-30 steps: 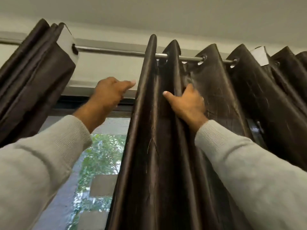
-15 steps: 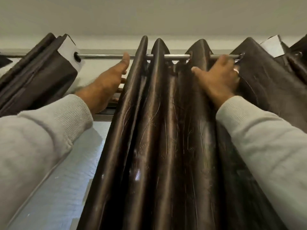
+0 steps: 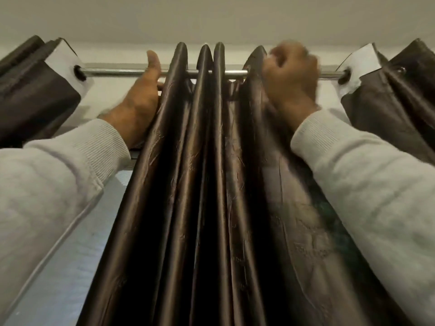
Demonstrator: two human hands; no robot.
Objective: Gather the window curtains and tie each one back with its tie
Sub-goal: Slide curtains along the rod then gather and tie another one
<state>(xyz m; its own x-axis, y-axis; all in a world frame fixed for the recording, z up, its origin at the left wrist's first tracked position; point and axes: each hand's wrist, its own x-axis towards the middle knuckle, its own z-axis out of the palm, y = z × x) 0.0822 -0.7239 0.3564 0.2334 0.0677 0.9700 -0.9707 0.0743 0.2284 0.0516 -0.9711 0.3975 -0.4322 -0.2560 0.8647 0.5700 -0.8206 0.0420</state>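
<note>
Brown satin curtain (image 3: 200, 184) hangs bunched in tight pleats on the rod (image 3: 117, 72), squeezed between two raised hands. Left hand (image 3: 141, 95) lies flat, fingers straight, pressing the outermost fold from the window side. Right hand (image 3: 290, 78) is curled round the top of the rightmost fold, just at the rod; it is blurred, so exactly how it grips I cannot tell. Two more bunched curtains hang apart, one far left (image 3: 35, 97), one far right (image 3: 388, 109). No tie shows anywhere. From where I stand, the slick cloth looks likely to spring open once either hand lets go, and a hard tug at the eyelets could jam them on the rod.
</note>
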